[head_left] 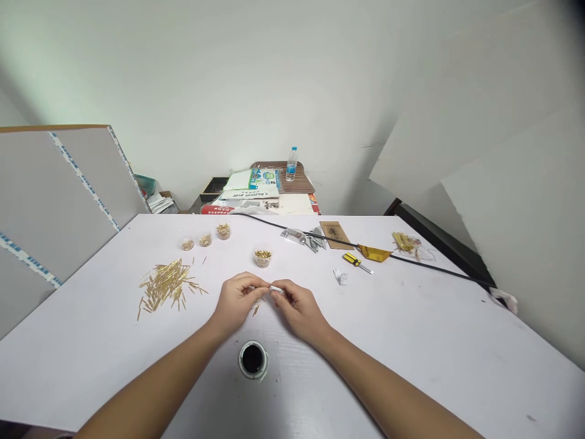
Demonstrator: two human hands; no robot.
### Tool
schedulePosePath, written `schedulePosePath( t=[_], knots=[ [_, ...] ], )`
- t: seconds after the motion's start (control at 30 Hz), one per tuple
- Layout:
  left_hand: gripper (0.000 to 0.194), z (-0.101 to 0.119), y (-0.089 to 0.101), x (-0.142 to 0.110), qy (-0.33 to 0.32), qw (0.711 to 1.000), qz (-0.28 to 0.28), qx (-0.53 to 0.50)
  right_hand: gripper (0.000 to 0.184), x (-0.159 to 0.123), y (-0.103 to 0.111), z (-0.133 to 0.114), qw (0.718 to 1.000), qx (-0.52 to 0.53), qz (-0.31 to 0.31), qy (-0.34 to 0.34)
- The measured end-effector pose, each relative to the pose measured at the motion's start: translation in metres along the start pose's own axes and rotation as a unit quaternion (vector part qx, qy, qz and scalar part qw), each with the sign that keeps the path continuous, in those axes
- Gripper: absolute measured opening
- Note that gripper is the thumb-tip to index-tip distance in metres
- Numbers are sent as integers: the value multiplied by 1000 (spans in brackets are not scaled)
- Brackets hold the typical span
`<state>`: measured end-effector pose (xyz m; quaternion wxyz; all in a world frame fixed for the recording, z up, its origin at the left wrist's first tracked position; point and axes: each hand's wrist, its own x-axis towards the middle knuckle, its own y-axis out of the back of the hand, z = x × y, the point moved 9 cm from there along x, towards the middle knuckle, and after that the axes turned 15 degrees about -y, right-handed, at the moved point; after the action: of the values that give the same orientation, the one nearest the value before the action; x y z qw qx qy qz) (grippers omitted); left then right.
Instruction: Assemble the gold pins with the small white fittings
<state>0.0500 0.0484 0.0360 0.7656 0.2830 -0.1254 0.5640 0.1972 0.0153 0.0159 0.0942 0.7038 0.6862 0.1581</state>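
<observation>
White plastic, or something like it, makes up the small white stick [276, 289] that I have between the fingertips of the right hand [298, 310]: thumb below, forefinger above, closed to the stick's thickness. Its long axis runs roughly crosswise, dipping slightly to the right, with 1 end pointing at the left hand [239, 300]. That is the relation I would line up on: end toward fingertips, with the right hand having the surer hold and the left just beside it. The left thumb and forefinger are drawn close together; whether they pinch the stick's end, a pin or nothing, I cannot tell from out here.

I take the clear cup of brass pins [262, 263] as my landmark. The stick lies just on the near side of it, slightly right. A few loose brass pins [256, 308] lie nearer me than the cup, below the fingers. Farther to the near side sits the jar with a black interior [241, 360]. Left of the cup and nearer spreads the big pin pile [167, 283]; left and beyond are 3 smaller cups [205, 241]. Well to its right lies the yellow-and-black screwdriver [353, 260].
</observation>
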Motion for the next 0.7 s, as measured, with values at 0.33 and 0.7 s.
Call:
schedulePosePath(
  t=[0.33, 0.7],
  knots=[
    [13, -3, -11, -2, -3, 997, -53, -63, 28, -1, -4, 2, 999, 12, -41, -19],
    [20, -17, 16, 11, -45, 934, -211, 284, 27, 9, 1, 17, 997, -29, -7, -74]
  ],
)
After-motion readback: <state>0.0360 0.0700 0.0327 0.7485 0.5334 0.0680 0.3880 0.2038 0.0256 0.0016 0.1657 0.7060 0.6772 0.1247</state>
